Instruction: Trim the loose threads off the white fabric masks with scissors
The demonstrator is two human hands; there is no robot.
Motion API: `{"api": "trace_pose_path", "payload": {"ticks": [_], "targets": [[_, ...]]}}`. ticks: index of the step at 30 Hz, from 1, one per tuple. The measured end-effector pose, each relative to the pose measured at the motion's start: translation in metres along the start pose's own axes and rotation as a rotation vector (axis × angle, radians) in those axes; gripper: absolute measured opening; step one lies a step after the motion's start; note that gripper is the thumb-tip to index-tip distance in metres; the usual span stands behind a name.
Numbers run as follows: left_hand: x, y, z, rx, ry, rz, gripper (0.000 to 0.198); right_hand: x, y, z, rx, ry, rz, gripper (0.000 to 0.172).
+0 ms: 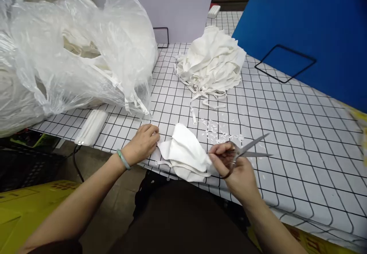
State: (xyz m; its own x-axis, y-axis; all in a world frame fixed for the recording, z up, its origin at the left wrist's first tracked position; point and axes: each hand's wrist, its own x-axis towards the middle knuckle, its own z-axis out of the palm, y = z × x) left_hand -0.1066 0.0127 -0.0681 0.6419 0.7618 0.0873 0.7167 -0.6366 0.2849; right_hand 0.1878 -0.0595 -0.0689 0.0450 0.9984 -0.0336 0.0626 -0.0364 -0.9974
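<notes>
A white cloth garment (186,151) with thin straps lies folded and rumpled at the table's near edge, between my hands. My left hand (145,141) is closed beside its left edge, fingers curled down. Whatever those fingertips grip is hidden. In my right hand (233,164) is a pair of scissors (255,147), its handle loops around the fingers and its blades apart, pointing right. The thumb and index finger of this hand also meet the garment's right edge. Small white clippings (215,130) lie scattered just beyond.
A heap of similar white garments (212,59) sits farther back on the checked tablecloth (286,120). Clear plastic bags (77,47) full of white cloth fill the left. A white power strip (92,127) lies near the left edge. Lilac (177,9) and blue (309,28) panels stand behind.
</notes>
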Motion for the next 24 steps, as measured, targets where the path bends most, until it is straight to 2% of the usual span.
{"api": "trace_pose_path", "payload": {"ticks": [2,4,5,7,9,11,14,16,17,18,20,22,24], "targets": [[0.003,0.011,-0.006,-0.090,0.046,0.040,0.012,0.000,0.000,0.026,-0.076,-0.095,-0.058,0.029],[0.008,0.027,-0.017,-0.316,0.098,0.000,0.013,0.001,0.002,0.053,-0.175,-0.162,-0.122,0.038],[0.010,0.035,-0.024,-0.466,0.099,-0.066,0.015,0.002,0.004,0.064,-0.222,-0.175,-0.147,0.038],[0.012,0.044,-0.037,-0.763,0.019,-0.267,0.018,0.007,0.006,0.079,-0.262,-0.170,-0.150,0.026],[0.011,0.045,-0.048,-0.969,-0.113,-0.457,0.022,0.017,0.004,0.081,-0.183,-0.151,-0.094,0.014],[0.008,0.040,-0.056,-1.056,-0.222,-0.529,0.026,0.031,-0.002,0.074,-0.032,-0.146,-0.019,0.016],[0.003,0.035,-0.062,-1.102,-0.350,-0.464,0.031,0.052,-0.014,0.062,0.174,-0.157,0.064,0.027],[0.003,0.037,-0.064,-1.114,-0.379,-0.360,0.032,0.062,-0.019,0.061,0.272,-0.170,0.100,0.033],[0.004,0.040,-0.064,-1.104,-0.333,-0.288,0.032,0.066,-0.020,0.064,0.309,-0.176,0.116,0.035],[0.006,0.044,-0.063,-1.075,-0.238,-0.212,0.030,0.067,-0.020,0.068,0.340,-0.182,0.135,0.037],[0.012,0.055,-0.058,-0.979,0.038,-0.094,0.026,0.068,-0.016,0.080,0.387,-0.205,0.179,0.040],[0.021,0.065,-0.049,-0.954,0.277,-0.042,0.025,0.065,-0.012,0.091,0.422,-0.235,0.206,0.043],[0.030,0.074,-0.037,-1.040,0.405,-0.045,0.028,0.061,-0.012,0.095,0.412,-0.267,0.216,0.045]]}}
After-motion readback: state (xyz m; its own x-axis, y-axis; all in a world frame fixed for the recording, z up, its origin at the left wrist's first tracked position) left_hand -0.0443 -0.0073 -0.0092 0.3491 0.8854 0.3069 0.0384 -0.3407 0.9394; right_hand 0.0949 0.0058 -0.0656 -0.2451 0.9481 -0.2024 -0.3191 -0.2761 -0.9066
